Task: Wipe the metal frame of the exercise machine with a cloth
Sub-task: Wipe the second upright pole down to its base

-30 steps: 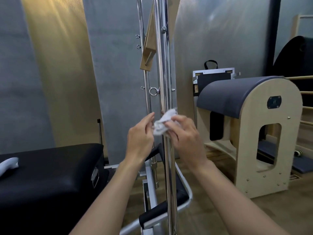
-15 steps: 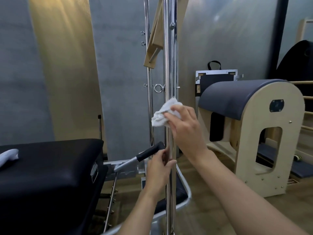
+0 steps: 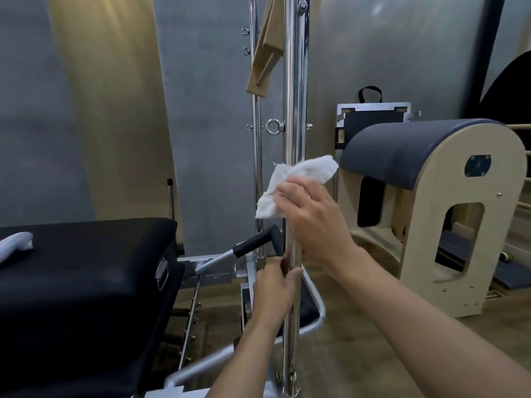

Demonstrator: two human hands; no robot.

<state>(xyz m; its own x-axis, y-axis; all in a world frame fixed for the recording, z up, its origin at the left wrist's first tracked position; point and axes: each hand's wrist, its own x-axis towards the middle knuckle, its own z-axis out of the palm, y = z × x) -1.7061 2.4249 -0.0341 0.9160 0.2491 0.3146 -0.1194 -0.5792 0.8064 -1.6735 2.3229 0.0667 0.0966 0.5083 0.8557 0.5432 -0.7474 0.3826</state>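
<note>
The cloth [image 3: 298, 182] has been raised up the pole [image 3: 294, 96], pinched by the right hand [image 3: 313, 216], fingers curled, while the left hand [image 3: 274, 291] has been dropped to grip the pole below, apparently steadying it for wiping.

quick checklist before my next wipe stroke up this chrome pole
1. Cloth in hand: ok. The right hand grips the white cloth.
2. Cloth on metal: ok. It lies across the chrome pole.
3. Cloth wraps the pole's far side: cannot tell, hidden.
4. Pole steadied: ok. The left hand holds it below the cloth.
5. Clear path upward: not ok. An eye bolt juts from the pole above the cloth, and a wooden bar hangs higher up beside it.
</note>
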